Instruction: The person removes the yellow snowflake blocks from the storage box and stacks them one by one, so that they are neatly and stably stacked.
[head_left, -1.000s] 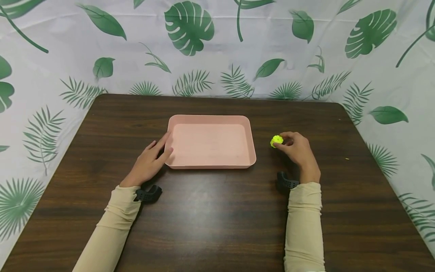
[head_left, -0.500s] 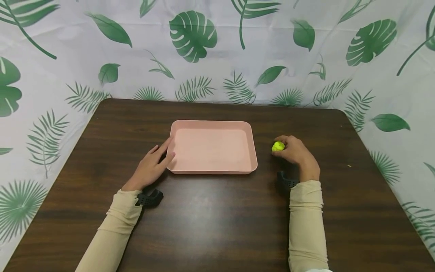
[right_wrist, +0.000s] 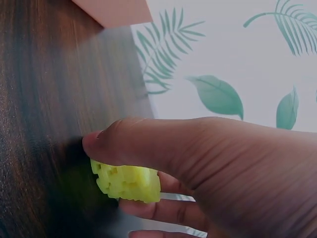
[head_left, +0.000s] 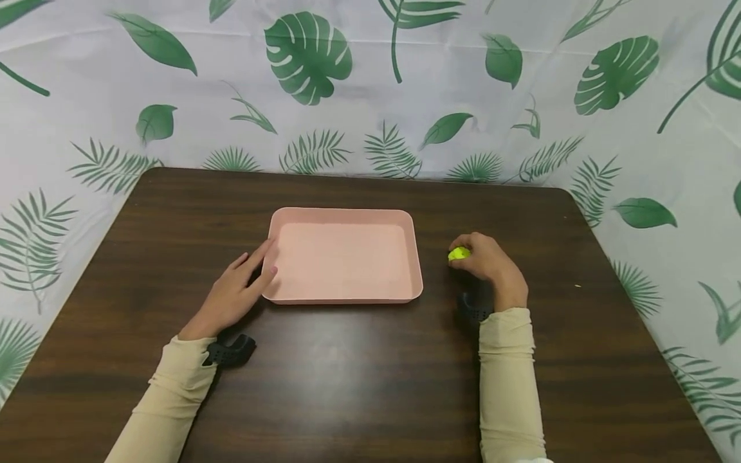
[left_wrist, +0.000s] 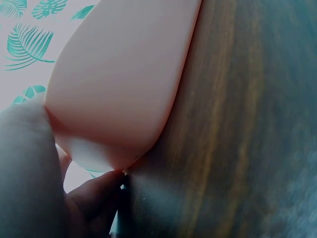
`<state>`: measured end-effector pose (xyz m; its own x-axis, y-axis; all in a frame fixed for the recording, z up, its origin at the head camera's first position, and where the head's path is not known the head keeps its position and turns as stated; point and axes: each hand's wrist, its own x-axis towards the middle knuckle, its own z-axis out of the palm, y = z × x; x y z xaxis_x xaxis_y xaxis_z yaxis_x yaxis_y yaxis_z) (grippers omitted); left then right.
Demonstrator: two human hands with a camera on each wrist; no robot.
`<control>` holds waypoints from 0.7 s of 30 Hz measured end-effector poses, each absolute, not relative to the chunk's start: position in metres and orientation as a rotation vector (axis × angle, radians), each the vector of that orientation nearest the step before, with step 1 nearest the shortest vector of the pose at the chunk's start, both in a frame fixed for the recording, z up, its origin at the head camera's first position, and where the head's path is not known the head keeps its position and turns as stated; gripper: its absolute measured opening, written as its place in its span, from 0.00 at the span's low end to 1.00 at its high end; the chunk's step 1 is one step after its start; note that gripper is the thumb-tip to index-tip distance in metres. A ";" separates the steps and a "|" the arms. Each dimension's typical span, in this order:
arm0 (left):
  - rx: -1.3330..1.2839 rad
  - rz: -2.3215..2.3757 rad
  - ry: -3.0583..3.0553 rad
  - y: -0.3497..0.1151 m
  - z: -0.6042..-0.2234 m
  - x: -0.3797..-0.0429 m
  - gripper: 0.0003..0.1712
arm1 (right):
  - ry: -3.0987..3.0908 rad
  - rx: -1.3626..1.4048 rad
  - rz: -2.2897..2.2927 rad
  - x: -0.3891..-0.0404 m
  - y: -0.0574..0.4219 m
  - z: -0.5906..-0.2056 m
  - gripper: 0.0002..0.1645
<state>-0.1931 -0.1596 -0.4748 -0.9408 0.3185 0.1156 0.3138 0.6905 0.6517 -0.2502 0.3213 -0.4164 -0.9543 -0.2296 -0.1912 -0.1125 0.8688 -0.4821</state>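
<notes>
At the right of the table my right hand point(head_left: 492, 263) pinches a small bright yellow piece with a bumpy, notched side point(head_left: 459, 254) between thumb and fingers. The right wrist view shows the yellow notched piece point(right_wrist: 130, 183) under the thumb point(right_wrist: 106, 146), close over the wood; its far side is hidden by the fingers. A shallow pink rectangular tray point(head_left: 344, 263) lies to the left of it. Along the tray's left rim rests my left hand point(head_left: 228, 299), fingers extended and the thumb reaching over the edge. Seen from the left wrist, the fingertips touch the tray's end point(left_wrist: 114, 84).
Everything stands on a dark wood-grain table point(head_left: 347, 392). A white cloth with green leaves point(head_left: 370, 90) hangs behind and beside it. Black wrist bands point(head_left: 231, 352) sit on both arms. A tiny pale speck point(head_left: 577, 285) lies right of the right hand.
The head view has shifted slightly. In my right fingers the yellow piece has turned, so less of its round face shows now. The left hand stays on the tray's rim.
</notes>
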 end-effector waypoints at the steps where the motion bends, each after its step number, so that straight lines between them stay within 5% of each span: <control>1: 0.536 1.107 2.882 -0.160 -0.474 -0.192 0.38 | 2.793 -0.256 -0.699 -0.250 0.320 -0.415 0.20; 11: 0.547 1.110 2.834 -0.161 -0.468 -0.193 0.39 | 2.881 -0.181 -0.637 -0.237 0.305 -0.397 0.38; 21: 0.618 1.110 2.733 -0.164 -0.457 -0.194 0.39 | 2.842 -0.364 -0.662 -0.204 0.236 -0.393 0.45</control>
<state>-0.1942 -0.1640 -0.4566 -0.9080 0.4175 0.0349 0.3237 0.6461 0.6912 -0.2035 0.2357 -0.3934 -0.9497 -0.2817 -0.1371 -0.1920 0.8692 -0.4556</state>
